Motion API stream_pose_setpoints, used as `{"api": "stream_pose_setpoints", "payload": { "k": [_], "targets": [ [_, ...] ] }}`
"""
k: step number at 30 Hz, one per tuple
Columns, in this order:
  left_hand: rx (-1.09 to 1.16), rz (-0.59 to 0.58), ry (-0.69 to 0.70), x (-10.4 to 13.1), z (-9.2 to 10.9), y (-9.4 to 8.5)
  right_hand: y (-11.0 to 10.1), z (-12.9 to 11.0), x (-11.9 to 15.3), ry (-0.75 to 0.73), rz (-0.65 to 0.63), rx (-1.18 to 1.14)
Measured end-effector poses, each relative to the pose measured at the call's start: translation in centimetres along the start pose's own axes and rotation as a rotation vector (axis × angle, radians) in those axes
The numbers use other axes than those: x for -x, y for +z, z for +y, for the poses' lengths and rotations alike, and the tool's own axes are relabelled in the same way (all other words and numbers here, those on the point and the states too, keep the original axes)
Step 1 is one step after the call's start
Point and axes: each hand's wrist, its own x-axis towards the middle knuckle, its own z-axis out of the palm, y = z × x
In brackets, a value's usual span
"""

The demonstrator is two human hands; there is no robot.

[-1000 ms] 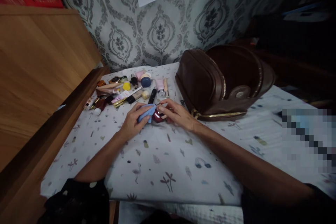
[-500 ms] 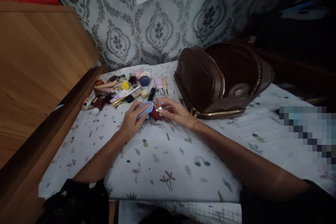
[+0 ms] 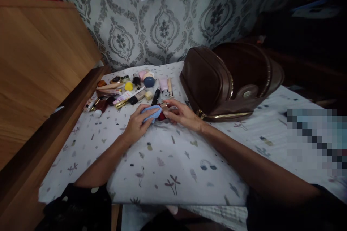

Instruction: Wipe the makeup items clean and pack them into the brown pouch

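Note:
My left hand [image 3: 138,122] is closed on a folded light blue cloth [image 3: 150,113], which presses against a small dark red container [image 3: 162,116]. The container has a shiny metallic-looking end [image 3: 165,107], and my right hand [image 3: 182,115] grips it there with thumb and fingers. Its exact kind is unclear, as the cloth and fingers cover much of it. Just beyond my hands lies a black tube [image 3: 155,96]. A pale pink tube [image 3: 164,87] and a slim peach tube [image 3: 170,87] are a little farther back.
Several cosmetics, among them a yellow-lidded jar [image 3: 128,86] and a dark blue round case [image 3: 149,81], lie at the back left of the patterned sheet [image 3: 162,173]. A brown leather bag [image 3: 206,83] stands open on the right. A wooden panel [image 3: 46,54] borders the left.
The cloth has shifted slightly right over the red container, covering more of it. The container has turned a little in my right hand. The view has tilted slightly.

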Motion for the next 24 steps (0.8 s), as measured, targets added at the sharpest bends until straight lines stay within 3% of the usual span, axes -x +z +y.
{"api": "stream_pose_setpoints", "payload": {
  "k": [10,15,24],
  "targets": [
    [-0.258,-0.076,0.111,0.5,0.1,0.0,0.1,0.2,-0.1,0.005,0.1,0.026],
    [-0.215,-0.082,0.139,0.4,0.3,0.0,0.0,-0.5,-0.1,0.036,0.129,0.029],
    [-0.12,0.059,0.077,-0.1,0.8,0.0,0.1,-0.9,0.0,0.06,0.037,-0.159]
  ]
}}
